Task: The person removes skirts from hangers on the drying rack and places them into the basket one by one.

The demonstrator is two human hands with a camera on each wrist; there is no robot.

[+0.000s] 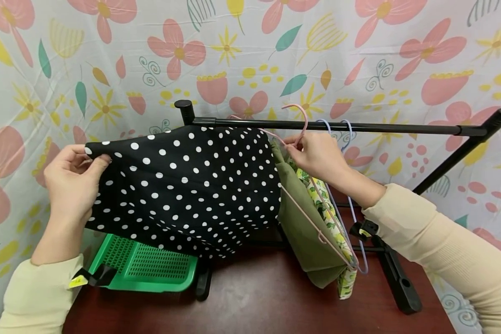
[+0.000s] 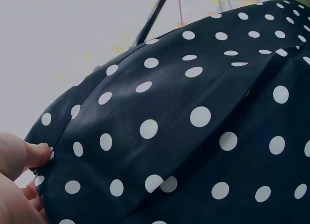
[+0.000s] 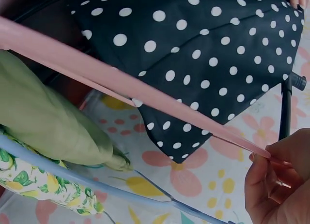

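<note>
My left hand [image 1: 68, 183] pinches the left edge of a black cloth with white polka dots [image 1: 183, 185], thumb in front and fingers behind. The cloth spreads rightward, its right end at the pink hanger [image 3: 145, 91]. Thumb and fingers of my right hand [image 1: 323, 155] grip this hanger just below its hook, which rises past the rack's bar [image 1: 250, 124]. In the right wrist view the hanger's arm crosses in front of the polka-dot cloth. Beside the hanger hang an olive green cloth [image 1: 302, 222] and a yellow-and-green lemon-print cloth [image 1: 345, 283].
Blue hangers [image 1: 352, 208] hook over the bar to the right of my right hand. A green basket [image 1: 150, 284] stands at the left on the dark red table [image 1: 250, 306], partly beneath the polka-dot cloth. The black rack foot [image 1: 401, 283] stands at the right. A floral curtain [image 1: 242, 51] covers the back.
</note>
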